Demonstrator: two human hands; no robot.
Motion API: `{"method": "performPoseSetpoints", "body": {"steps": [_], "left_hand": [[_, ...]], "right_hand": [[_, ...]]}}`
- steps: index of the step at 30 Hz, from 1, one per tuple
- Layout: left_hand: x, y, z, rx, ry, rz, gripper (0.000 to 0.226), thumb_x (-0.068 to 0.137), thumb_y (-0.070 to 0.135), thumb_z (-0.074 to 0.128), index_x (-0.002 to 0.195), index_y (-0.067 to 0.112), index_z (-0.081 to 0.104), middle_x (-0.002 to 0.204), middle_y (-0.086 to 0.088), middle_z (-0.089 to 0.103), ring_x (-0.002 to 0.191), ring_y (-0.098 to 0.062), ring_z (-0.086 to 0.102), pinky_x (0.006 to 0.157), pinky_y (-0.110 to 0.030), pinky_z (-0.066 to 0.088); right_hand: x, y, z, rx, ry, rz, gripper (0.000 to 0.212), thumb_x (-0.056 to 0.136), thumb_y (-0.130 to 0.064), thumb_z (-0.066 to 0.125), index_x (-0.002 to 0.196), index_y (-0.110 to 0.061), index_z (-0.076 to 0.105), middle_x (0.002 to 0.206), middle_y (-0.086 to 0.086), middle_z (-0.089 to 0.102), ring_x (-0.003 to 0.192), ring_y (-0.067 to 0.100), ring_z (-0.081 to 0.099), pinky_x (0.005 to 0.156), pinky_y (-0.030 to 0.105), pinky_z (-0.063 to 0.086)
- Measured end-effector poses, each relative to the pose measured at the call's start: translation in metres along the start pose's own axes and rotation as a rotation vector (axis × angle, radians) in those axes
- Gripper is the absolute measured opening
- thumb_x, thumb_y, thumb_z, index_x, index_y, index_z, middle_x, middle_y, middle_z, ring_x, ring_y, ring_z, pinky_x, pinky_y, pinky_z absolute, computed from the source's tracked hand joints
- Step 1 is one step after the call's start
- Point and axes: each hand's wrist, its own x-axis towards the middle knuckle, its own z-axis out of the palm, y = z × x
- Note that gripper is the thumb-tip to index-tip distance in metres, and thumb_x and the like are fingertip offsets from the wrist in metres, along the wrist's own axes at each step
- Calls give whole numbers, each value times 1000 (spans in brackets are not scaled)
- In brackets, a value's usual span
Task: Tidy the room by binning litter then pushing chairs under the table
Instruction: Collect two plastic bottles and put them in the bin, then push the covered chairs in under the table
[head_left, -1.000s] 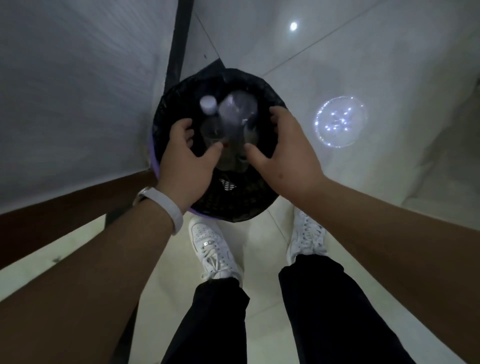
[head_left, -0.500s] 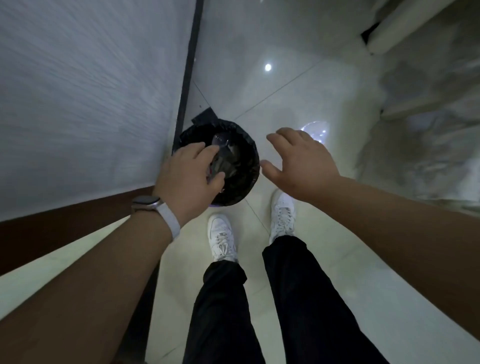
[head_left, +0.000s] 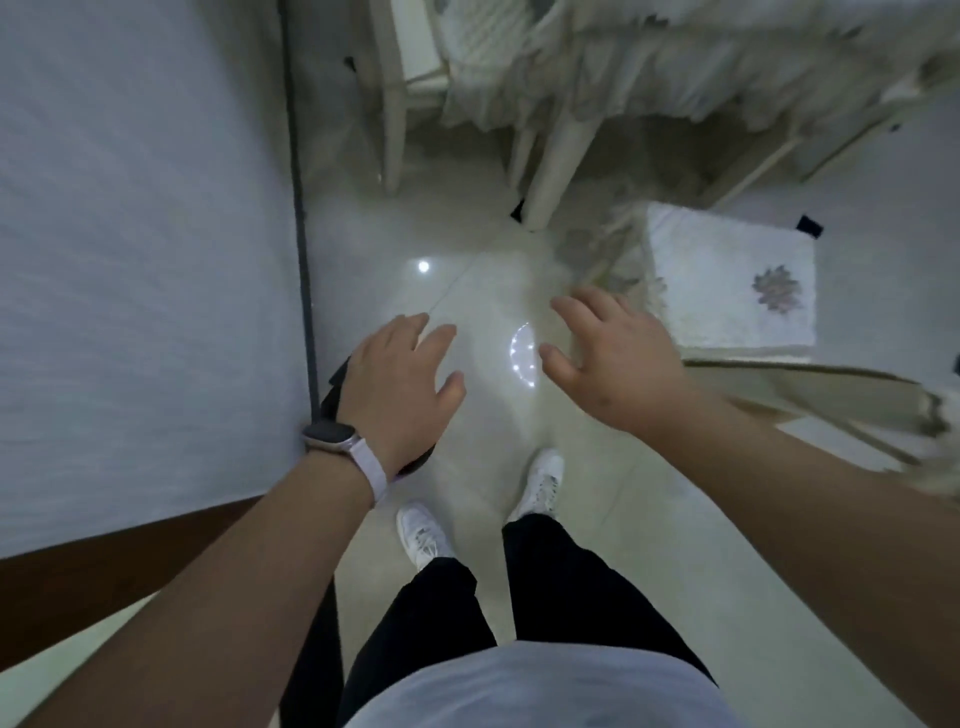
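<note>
Left hand (head_left: 400, 387) risen from bin (head_left: 332, 397) (fingers (head_left: 415, 335) loose)

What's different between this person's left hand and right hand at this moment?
The left hand has a watch on its wrist; the right hand has a bare wrist. The left hand hangs over the black bin, hiding most of it, while the right hand hangs over the floor near the white chair cushion. Both are open, fingers spread, palms down, holding nothing.
</note>
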Motion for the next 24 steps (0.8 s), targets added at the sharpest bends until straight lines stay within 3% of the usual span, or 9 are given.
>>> {"method": "performPoseSetpoints", "body": {"steps": [12,17,24], "left_hand": [[8,183,-38,50,69,519,43,87,34,56,122,10,64,122,-14,62,110,-32,60,90,-43,49],[-10,269,-22,89,58,670,46,85,36,55,122,11,65,119,-13,65,105,-30,62,85,-41,50],[-50,405,29,167,-17,751,47,86,37,54,125,13,63,126,-13,62,114,-32,58,93,-46,49]], "right_hand": [[-149,101,-107,-130,152,283,56,86,-55,41,123,-17,59,125,6,59,112,31,56,88,43,45],[-224,150,-126,-122,242,379,57,85,-54,39,120,-16,62,121,5,61,110,29,57,86,40,46],[-348,233,-138,-102,298,458,55,85,-52,44,123,-16,62,126,7,61,116,28,56,94,43,45]]}}
